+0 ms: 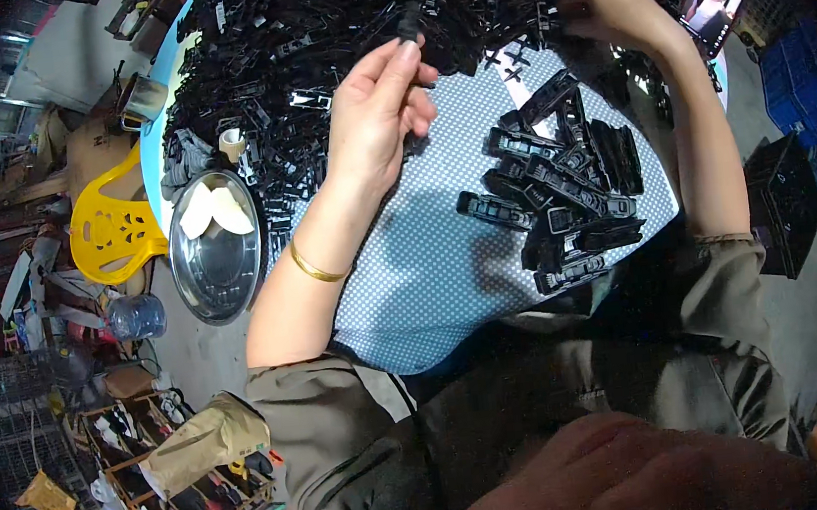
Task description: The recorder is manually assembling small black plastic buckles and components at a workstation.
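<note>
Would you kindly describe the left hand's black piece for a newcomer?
Beyond the dotted surface lies a heap of black parts. Before it, follow the gold bangle up to the left hand. The piece is pinched in its fingertips; its neighbours lie heaped.

The left hand (376, 109) pinches a black part (409, 24).

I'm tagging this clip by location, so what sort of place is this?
Probably a small, informal workshop, judging by the wide heap of black parts, the smaller pile on the dotted surface, and the blue crates at the right.
</note>
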A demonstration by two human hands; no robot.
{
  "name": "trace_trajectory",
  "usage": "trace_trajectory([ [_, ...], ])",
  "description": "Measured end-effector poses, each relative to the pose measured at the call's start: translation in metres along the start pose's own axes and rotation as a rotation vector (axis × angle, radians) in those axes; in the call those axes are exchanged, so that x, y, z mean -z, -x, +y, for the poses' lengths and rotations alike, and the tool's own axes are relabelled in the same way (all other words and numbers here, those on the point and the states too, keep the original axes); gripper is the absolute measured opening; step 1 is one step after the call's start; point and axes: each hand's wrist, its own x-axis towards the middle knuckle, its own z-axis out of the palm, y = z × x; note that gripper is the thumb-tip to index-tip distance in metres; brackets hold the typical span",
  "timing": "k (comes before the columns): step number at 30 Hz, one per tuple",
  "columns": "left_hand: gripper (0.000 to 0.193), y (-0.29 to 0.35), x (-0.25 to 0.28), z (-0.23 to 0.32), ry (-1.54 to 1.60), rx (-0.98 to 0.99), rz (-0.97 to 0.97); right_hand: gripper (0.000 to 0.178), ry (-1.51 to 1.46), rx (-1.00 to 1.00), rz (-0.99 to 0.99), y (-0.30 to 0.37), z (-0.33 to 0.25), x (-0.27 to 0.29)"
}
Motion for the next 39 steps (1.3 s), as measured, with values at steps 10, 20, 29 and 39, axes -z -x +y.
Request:
trace_trajectory([
  [10,0.039,0.006,-0.018,-0.007,0.023,0.048,0.158,0.027,-0.134,-0.019,-0.008,0.000,-0.029,-0.007],
  [20,0.035,0.002,-0.014,-0.016,-0.153,0.000,0.140,0.019,-1.040,0.086,0.144,0.008,-0.081,-0.006],
  [29,0.032,0.001,-0.013,-0.016,-0.087,-0.023,0.133,0.021,-1.070,-0.055,0.089,0.010,-0.087,-0.007],
  [39,0.037,0.000,-0.009,-0.019,-0.185,-0.040,0.110,0.021,-0.971,-0.088,0.070,0.011,-0.099,-0.014],
])
